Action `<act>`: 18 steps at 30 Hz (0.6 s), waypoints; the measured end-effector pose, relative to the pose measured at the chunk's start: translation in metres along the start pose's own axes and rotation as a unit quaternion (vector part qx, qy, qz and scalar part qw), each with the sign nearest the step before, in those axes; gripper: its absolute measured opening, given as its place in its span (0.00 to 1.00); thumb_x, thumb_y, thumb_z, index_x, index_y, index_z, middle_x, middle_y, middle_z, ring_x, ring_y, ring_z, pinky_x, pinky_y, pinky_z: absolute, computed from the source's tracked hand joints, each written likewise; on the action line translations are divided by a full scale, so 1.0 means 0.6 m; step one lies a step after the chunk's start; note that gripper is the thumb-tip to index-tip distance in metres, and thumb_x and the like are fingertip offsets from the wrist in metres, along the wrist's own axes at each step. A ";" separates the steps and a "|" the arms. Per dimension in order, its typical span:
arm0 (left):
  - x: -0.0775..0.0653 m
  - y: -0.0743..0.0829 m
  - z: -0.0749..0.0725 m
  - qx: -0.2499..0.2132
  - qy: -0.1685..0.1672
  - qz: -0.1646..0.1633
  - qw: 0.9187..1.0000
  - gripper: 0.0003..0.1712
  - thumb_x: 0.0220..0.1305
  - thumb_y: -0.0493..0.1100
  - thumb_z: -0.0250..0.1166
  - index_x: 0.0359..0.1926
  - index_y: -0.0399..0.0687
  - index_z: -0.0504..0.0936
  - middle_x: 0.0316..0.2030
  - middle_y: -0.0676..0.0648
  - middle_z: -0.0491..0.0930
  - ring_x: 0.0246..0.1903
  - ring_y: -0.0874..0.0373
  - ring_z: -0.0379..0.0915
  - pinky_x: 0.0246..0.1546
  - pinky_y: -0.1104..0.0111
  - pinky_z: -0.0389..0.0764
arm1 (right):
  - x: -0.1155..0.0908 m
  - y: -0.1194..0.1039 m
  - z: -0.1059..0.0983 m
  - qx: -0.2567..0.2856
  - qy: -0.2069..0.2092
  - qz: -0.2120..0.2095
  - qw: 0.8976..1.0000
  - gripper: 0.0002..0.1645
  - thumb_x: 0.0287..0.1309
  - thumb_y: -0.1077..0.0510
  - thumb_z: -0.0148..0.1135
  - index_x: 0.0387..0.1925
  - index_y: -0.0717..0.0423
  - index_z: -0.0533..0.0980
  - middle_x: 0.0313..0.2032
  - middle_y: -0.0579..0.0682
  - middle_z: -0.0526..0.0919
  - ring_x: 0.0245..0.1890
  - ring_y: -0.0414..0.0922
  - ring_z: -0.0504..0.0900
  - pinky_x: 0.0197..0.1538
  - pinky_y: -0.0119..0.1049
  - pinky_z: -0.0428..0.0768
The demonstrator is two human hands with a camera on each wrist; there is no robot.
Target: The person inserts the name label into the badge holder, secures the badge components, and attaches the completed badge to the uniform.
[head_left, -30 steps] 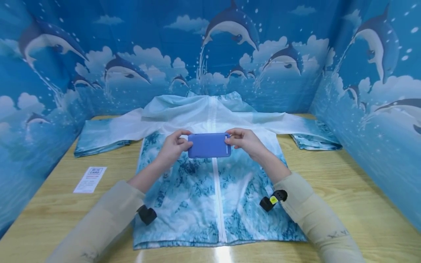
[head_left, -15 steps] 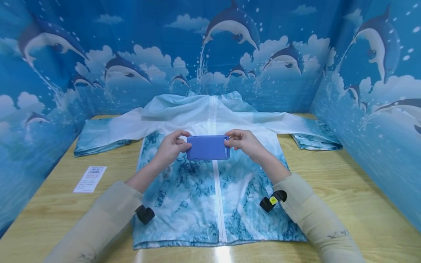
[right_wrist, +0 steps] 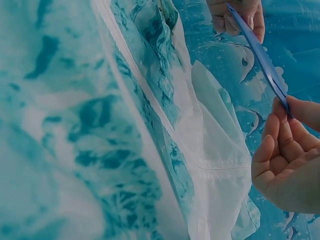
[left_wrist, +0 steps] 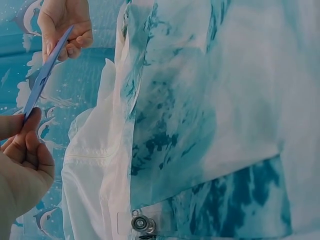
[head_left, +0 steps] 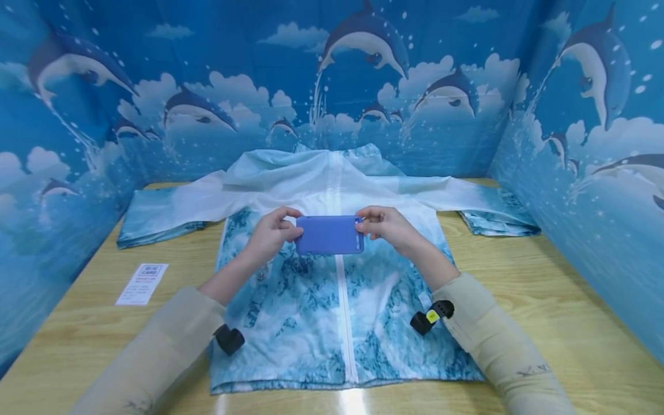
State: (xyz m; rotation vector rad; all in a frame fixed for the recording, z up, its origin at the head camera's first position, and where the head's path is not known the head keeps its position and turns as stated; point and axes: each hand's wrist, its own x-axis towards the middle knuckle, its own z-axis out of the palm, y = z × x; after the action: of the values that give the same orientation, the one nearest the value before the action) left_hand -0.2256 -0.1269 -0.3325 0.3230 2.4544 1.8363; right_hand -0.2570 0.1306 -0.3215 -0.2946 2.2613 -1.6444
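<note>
A flat blue plastic card holder [head_left: 328, 235] with a narrow slot near its right end is held level in front of the body, above a jacket [head_left: 306, 323]. My left hand [head_left: 271, 235] pinches its left end between thumb and fingers. At the other end, the thumb and fingers of my right hand [head_left: 388, 228] pinch it beside the slot. Both wrist views show the holder nearly edge-on as a thin blue strip, with a hand at each end. The teal and white zip-front jacket lies spread on the table, its sleeves out to both sides.
A white printed card [head_left: 142, 284] lies on the wooden table [head_left: 67, 340] to the left of the jacket. Dolphin-printed blue curtains [head_left: 332, 69] enclose the back and both sides. A metal snap [left_wrist: 141, 223] shows close up in the left wrist view.
Both hands have lowered the card holder slightly toward the body over the last second, keeping their pinch on its two ends. The jacket and the white card stay where they were.
</note>
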 end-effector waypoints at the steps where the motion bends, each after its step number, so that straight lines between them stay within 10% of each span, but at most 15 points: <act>1: 0.000 -0.001 0.000 0.000 0.000 -0.001 1.000 0.17 0.63 0.34 0.57 0.52 0.34 0.71 0.22 0.48 0.77 0.28 0.57 0.73 0.38 0.62 0.72 | 0.000 0.000 0.000 0.000 0.000 0.000 1.000 0.20 0.61 0.59 0.58 0.54 0.62 0.72 0.36 0.51 0.80 0.44 0.60 0.71 0.49 0.56 0.67; 18: 0.003 -0.005 0.004 0.010 -0.003 -0.006 1.000 0.16 0.65 0.36 0.57 0.52 0.36 0.71 0.23 0.46 0.78 0.29 0.55 0.74 0.41 0.53 0.70 | -0.003 0.001 -0.006 0.004 -0.006 0.005 1.000 0.21 0.61 0.59 0.58 0.55 0.61 0.71 0.38 0.51 0.79 0.39 0.55 0.72 0.47 0.55 0.67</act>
State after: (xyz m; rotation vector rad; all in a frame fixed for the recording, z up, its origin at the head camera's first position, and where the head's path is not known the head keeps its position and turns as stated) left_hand -0.2271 -0.1251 -0.3358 0.3133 2.4665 1.8039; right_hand -0.2568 0.1343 -0.3208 -0.2890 2.2442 -1.6421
